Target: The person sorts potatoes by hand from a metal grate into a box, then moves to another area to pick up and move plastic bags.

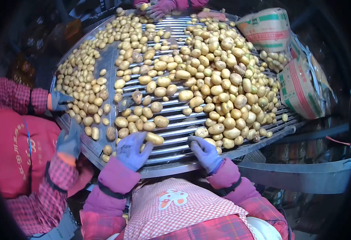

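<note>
My left hand [133,151], in a purple glove with a dark printed patch, grips a long potato [154,139] between thumb and fingers above the metal rollers. Across a gap of bare rollers, my right hand [207,155] is in a matching glove. Its thumb and fingers are apart and nothing shows between them. A pale, scuffed potato [201,132] lies just beyond the right fingertips, at the edge of the large potato heap [231,92]. Smaller groups of potatoes [133,122] rest on the rollers ahead of my left hand.
The roller table [171,154] has a metal front rim close to my apron. On the left, a co-worker's gloved hands [68,140] are beside potatoes on a flat side strip [108,68]. Another person's pink gloves [161,8] are at the far end. Printed sacks [301,88] lie at right.
</note>
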### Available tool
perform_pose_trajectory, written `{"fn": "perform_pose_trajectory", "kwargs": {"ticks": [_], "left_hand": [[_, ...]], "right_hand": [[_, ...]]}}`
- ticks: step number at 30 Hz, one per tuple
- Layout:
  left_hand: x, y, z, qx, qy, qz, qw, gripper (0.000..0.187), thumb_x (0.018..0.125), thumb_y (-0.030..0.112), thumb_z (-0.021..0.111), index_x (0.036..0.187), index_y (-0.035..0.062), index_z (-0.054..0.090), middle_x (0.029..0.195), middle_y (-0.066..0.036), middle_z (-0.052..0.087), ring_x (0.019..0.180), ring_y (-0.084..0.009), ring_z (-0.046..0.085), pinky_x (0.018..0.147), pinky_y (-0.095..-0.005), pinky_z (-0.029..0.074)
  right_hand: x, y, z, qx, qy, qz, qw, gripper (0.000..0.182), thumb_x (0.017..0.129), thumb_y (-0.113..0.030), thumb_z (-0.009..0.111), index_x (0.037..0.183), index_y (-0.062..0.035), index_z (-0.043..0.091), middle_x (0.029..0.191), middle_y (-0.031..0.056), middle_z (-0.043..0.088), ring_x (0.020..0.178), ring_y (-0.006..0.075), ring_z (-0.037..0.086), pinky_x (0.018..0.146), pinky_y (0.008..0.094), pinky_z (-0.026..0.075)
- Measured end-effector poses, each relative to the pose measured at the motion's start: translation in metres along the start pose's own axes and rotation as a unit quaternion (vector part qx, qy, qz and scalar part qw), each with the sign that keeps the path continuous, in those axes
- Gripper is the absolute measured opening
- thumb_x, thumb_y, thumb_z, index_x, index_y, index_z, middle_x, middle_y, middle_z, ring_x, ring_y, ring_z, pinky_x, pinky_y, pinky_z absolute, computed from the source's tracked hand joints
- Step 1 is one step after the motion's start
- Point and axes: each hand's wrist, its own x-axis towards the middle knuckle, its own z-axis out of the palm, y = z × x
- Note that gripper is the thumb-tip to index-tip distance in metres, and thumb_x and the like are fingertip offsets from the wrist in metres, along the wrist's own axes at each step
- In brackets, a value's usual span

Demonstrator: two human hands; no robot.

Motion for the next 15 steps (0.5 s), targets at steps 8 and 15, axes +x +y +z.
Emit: {"fn": "perform_pose_trajectory", "kwargs": {"ticks": [8,15], "left_hand": [[0.143,0.049,0.089,0.056,-0.065,0.155,0.984,0.056,0.077,0.043,0.066,0.121,0.0091,0.057,0.117,-0.018,0.056,0.107,-0.0344,0.053,0.090,-0.0444,0.044],[0.185,0.061,0.143,0.160,-0.136,0.087,0.974,0.066,0.079,0.048,0.062,0.139,0.0255,0.042,0.143,-0.015,0.036,0.130,-0.0378,0.034,0.099,-0.0597,0.033]], "right_hand": [[-0.012,-0.003,-0.012,0.099,-0.044,0.037,0.993,0.030,0.097,-0.018,0.052,0.120,-0.0005,0.057,0.088,0.0003,0.059,0.073,0.0056,0.050,0.065,0.0197,0.044],[-0.008,-0.016,-0.026,-0.073,-0.116,-0.003,0.991,0.029,0.094,-0.016,0.053,0.118,-0.0012,0.059,0.088,0.0093,0.064,0.080,0.0157,0.061,0.074,0.0293,0.050]]}}
